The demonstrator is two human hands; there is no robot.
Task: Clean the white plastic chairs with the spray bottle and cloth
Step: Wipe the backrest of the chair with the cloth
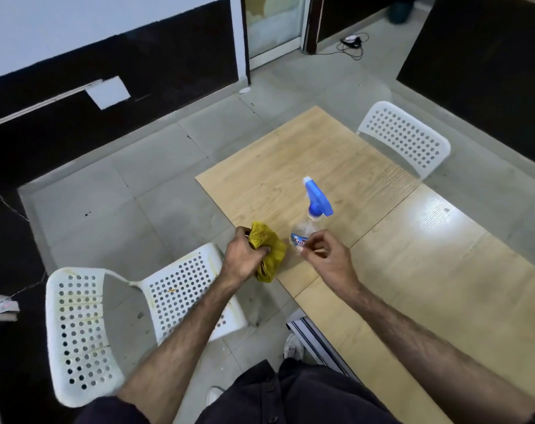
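Low in the frame a white perforated chair (85, 332) stands beside the wooden tabletop (413, 270), another chair (407, 139) upper right, while centrally the left hand (244, 255) grips a yellow cloth (269, 249) and the right hand (324, 255), fingers loosely curled, touches the upright spray bottle (312, 215).

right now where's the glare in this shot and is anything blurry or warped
Head view: a bright glare patch on the wooden table right of the spray bottle; wide-angle bending curves the near white chair and wall edges; edges look slightly soft, the centre sharp.
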